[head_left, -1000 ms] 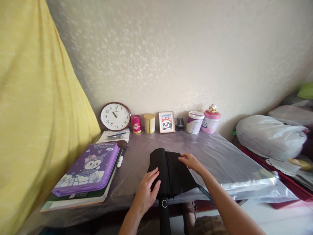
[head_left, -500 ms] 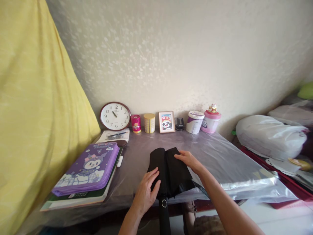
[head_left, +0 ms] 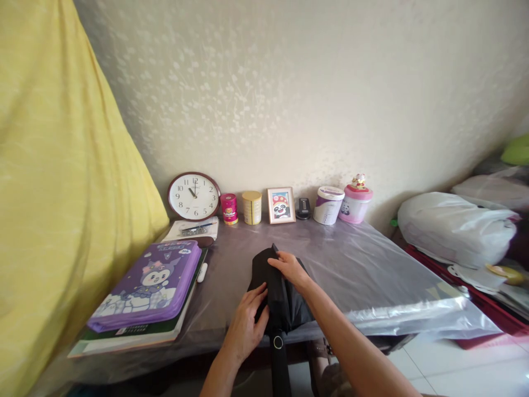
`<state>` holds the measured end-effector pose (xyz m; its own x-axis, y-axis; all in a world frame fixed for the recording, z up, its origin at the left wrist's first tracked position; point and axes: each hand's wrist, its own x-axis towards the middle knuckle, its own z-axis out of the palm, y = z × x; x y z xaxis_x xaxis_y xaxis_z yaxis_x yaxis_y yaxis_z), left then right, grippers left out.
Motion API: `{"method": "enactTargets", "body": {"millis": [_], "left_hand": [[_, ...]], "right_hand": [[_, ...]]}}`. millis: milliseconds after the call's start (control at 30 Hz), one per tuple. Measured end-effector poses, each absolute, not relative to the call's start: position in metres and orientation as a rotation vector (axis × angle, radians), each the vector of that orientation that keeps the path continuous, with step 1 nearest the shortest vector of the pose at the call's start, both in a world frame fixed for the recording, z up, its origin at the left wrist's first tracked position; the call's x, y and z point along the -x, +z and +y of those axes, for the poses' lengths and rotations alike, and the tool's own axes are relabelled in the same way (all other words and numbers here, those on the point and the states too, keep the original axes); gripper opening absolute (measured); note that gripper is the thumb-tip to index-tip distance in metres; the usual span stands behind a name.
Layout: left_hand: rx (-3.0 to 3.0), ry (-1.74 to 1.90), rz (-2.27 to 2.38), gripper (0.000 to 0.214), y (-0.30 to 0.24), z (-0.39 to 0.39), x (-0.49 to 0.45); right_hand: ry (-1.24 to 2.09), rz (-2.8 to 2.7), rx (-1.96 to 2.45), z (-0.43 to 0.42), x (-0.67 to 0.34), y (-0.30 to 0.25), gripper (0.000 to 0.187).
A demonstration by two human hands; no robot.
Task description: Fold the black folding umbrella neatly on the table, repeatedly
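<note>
A folded black umbrella (head_left: 264, 275) lies on the plastic-covered table (head_left: 351, 264), its handle (head_left: 279, 364) sticking out over the near edge. My left hand (head_left: 244, 325) lies flat on the umbrella's near left side, fingers stretched out. My right hand (head_left: 291, 269) pinches a fold of the black canopy cloth near the far end and holds it over the middle of the umbrella.
A purple cartoon case (head_left: 151, 286) lies on books at the left. Along the wall stand a clock (head_left: 194, 196), two small tins (head_left: 240, 208), a framed picture (head_left: 281, 205), a white tub (head_left: 328, 205) and a pink jar (head_left: 355, 202). A yellow curtain (head_left: 61, 193) hangs left; bagged bedding (head_left: 454, 229) lies right.
My right hand has drawn the canopy cloth from the right side leftward over the umbrella, which now looks narrower. My left hand has stayed in place.
</note>
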<state>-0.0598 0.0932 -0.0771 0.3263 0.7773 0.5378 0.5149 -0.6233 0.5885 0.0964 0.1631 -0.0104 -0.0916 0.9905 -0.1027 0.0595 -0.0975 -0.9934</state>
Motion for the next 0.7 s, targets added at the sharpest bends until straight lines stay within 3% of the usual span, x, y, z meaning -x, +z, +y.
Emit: {"method": "enactTargets", "body": {"millis": [167,400,700], "left_hand": [[-2.264,1.151,1.177,0.035,-0.078,0.094,0.062],[-2.112,1.213,1.203,0.033,-0.080,0.095,0.062],[-1.825,1.435,1.386,0.019,-0.074,0.095,0.067]], "right_hand": [[1.171,-1.434,1.410,0.169,-0.086,-0.024,0.018],[1.103,-1.619,1.433,0.172,-0.085,-0.040,0.037],[0.838,-2.060,1.279,0.150,-0.083,-0.034,0.023]]}}
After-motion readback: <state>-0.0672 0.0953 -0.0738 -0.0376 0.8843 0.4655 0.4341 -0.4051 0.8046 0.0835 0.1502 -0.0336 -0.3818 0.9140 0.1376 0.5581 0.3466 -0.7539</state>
